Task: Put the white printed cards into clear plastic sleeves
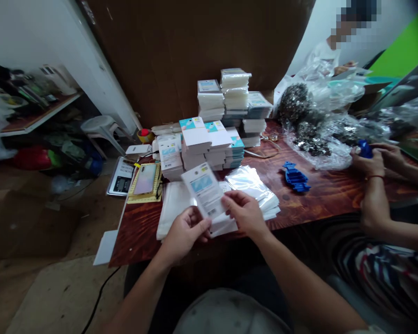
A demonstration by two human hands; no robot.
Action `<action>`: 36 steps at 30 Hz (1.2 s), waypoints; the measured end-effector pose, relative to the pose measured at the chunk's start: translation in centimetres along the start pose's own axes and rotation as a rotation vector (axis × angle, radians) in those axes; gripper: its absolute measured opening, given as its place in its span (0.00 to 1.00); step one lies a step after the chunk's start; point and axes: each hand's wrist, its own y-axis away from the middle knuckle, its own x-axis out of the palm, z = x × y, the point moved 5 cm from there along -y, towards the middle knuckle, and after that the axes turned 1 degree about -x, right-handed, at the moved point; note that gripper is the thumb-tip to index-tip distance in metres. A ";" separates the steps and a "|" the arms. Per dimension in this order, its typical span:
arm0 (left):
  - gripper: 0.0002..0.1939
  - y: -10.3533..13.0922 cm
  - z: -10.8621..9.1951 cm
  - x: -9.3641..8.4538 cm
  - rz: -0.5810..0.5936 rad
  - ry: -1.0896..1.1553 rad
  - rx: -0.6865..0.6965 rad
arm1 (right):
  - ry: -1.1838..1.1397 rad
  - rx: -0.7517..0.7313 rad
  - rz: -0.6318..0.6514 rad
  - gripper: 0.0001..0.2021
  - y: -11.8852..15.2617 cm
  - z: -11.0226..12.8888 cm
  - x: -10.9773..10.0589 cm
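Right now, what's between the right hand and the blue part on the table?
Right hand to blue part: clear bags, then a strip of bare table, in the head view.

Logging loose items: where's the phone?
Head view, left side: the phone lies on the yellow pad at the left end of the table, left of the clear bags.

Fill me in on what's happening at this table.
The person's left hand and right hand hold a printed card upright and slightly tilted above the wooden table. Clear plastic sleeves lie just beyond the right hand, and stacks of cards stand behind. A phone rests on a yellow pad at the left. To the right, a co-worker's hands hold a blue object, near bags of shiny metallic pieces.
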 end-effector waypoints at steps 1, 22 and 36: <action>0.23 -0.3 -0.4 -1.3 -0.114 -0.141 0.058 | 0.065 -0.020 -0.098 0.20 -0.7 0.2 -2.1; 0.18 -2.1 -1.7 -11.0 -0.332 -1.152 -0.051 | 1.556 -0.736 0.912 0.07 4.9 0.9 3.9; 0.17 -2.5 -1.2 -10.0 -0.435 -0.922 0.156 | 1.014 -0.702 0.490 0.10 4.3 3.2 -0.4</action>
